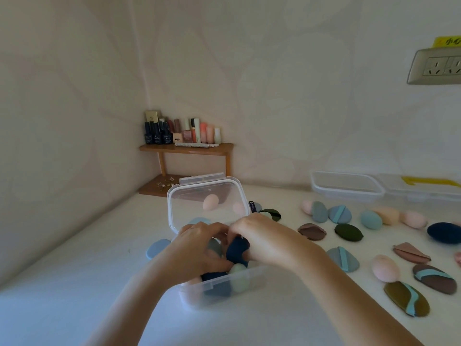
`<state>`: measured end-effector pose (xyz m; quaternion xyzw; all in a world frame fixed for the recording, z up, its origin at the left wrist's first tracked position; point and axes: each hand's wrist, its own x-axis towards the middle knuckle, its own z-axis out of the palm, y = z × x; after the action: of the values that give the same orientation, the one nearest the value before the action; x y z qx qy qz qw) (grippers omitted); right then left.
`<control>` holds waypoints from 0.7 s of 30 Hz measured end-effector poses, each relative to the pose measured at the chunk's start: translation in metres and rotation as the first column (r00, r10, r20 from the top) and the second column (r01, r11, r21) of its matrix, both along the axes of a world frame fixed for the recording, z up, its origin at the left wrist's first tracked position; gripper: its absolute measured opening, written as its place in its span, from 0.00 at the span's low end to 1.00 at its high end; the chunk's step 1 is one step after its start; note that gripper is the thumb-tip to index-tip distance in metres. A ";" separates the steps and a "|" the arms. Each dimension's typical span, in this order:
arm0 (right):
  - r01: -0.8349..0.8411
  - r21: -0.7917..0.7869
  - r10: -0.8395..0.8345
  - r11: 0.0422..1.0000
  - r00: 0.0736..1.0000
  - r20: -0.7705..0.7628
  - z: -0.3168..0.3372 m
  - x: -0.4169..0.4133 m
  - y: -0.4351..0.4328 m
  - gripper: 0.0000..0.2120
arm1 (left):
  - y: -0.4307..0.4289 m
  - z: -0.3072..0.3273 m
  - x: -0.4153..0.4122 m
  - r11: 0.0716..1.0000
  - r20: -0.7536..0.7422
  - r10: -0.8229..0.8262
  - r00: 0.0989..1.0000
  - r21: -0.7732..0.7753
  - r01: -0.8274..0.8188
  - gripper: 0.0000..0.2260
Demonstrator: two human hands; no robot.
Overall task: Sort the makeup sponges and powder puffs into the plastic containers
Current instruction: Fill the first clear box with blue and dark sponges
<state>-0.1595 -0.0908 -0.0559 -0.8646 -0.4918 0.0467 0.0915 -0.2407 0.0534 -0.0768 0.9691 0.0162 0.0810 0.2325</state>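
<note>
A clear plastic container [252, 279] stands in front of me with its hinged lid [207, 203] raised behind it. Inside lie a pale green sponge [238, 273], dark blue sponges and a pink one. Both hands are over the open box. My right hand [264, 237] grips a navy blue sponge [237, 250] and holds it down into the box. My left hand [197, 248] is curled against the same sponges, and its fingertips are hidden. A blue powder puff [156, 248] lies just left of the box.
Several sponges and puffs are spread on the white table to the right, among them a dark green puff [348, 232], a pink sponge [385, 268] and a navy puff [444, 232]. An empty clear container [346, 187] sits at the back right. A wooden shelf [187, 148] with cosmetics stands in the corner.
</note>
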 end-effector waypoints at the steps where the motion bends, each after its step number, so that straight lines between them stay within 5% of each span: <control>1: -0.011 0.014 0.010 1.000 1.000 0.007 -0.001 0.000 0.003 0.16 | -0.001 0.000 0.000 1.000 0.004 0.008 1.000 0.017 -0.008 0.22; 5: -0.027 0.023 0.024 0.999 0.994 0.106 -0.005 -0.004 0.015 0.13 | -0.003 -0.001 0.000 0.997 0.036 0.039 0.999 0.062 -0.042 0.19; 11: -0.053 0.050 0.066 0.997 0.951 -0.303 0.003 -0.005 0.005 0.13 | -0.005 -0.001 -0.003 0.992 0.054 -0.006 0.999 0.125 -0.001 0.26; 18: -0.133 -0.022 0.123 0.991 0.958 -0.260 -0.001 -0.004 0.015 0.10 | -0.005 -0.002 -0.005 0.995 0.063 -0.046 0.997 0.090 0.040 0.19; 21: -0.129 -0.012 0.118 0.992 0.942 -0.313 0.000 0.002 0.006 0.11 | -0.002 -0.004 -0.003 0.996 0.049 -0.052 0.997 0.081 0.048 0.24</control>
<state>-0.1573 -0.0844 -0.0562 -0.8152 -0.5236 0.1964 0.1509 -0.2434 0.0510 -0.0811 0.9753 -0.0171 0.1003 0.1959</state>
